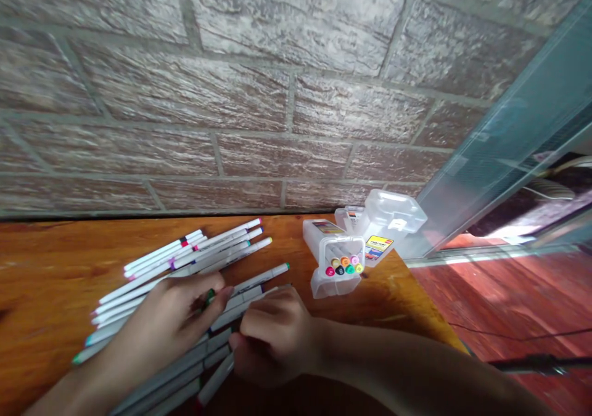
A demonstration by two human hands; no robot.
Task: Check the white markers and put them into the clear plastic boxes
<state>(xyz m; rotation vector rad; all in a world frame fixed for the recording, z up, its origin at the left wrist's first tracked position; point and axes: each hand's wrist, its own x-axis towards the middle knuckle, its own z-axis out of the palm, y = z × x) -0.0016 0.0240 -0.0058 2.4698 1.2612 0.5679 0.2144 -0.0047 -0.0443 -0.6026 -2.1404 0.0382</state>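
Closest in, a right hand [275,336] curls at a white marker [217,380], its grip unclear, while the left hand [187,317] pinches a green-ended marker [209,296] over loose markers [261,277], too overlapped to count, on a wooden tabletop [289,240]. Beyond, seven caps [345,261] fill one clear case [311,243]; another case [393,209], labeled "marker," stands near a brick wall [250,95].

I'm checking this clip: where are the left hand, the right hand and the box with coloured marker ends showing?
Left hand [178,311]: head view, back of the hand.
Right hand [277,330]: head view, back of the hand.
Box [312,242]: head view, side wall.
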